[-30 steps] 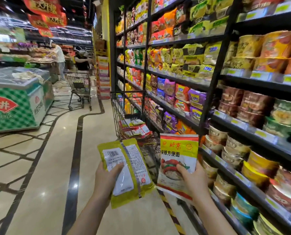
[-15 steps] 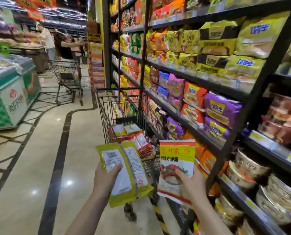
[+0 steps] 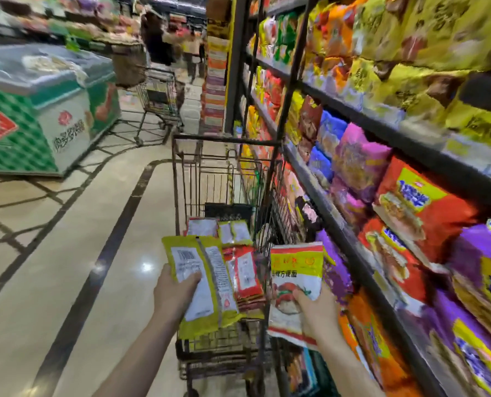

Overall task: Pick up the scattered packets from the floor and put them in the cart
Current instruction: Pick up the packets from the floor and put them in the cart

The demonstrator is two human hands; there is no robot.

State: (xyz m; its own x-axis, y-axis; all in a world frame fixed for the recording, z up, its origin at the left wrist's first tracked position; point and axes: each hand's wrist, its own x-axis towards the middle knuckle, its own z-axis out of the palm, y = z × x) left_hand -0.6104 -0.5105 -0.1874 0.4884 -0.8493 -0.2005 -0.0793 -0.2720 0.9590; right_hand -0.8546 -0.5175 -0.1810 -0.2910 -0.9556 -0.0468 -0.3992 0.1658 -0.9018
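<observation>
Two packets in hand, both just above the cart (image 3: 181,179): yellow packet (image 3: 207,285) pinched low by left hand (image 3: 173,292), red-and-yellow packet (image 3: 294,287) by right hand (image 3: 317,312). Probably light, soft, crinkly, slippery; best held by edges.

Polished beige floor (image 3: 67,253) with dark inlaid lines reflects overhead light as bright spots. Black metal shelving (image 3: 353,242) runs along the right side, stocked with yellow, orange, purple and red packaged goods. A green-and-white chest freezer (image 3: 38,110) stands at left; a second trolley (image 3: 158,96) and blurred shoppers beyond.
</observation>
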